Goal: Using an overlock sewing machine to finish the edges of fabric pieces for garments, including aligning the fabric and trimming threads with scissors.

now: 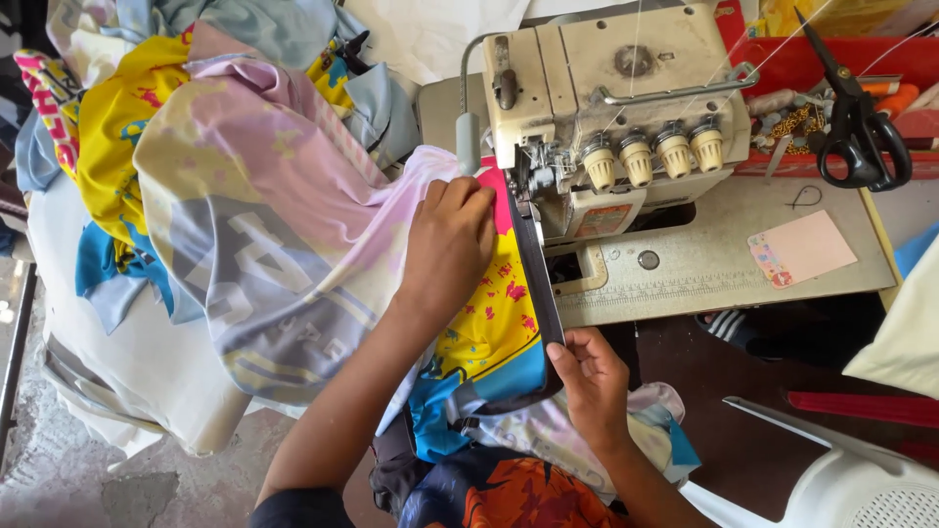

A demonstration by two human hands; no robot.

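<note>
My left hand (452, 240) lies flat on a printed garment (489, 318) of yellow, blue and pink, pressing it down just left of the needle area of a cream overlock sewing machine (611, 108). My right hand (587, 376) pinches the garment's dark trimmed edge (538, 274) nearer to me. That edge runs straight from my right hand up under the presser foot. The lower part of the garment hangs into my lap.
A big heap of printed fabric (245, 196) is piled to the left. Black scissors (861, 127) rest by a red tray (841, 68) of small parts at the back right. A pink card (802, 249) lies on the machine table. A white plastic chair (851, 479) stands at the lower right.
</note>
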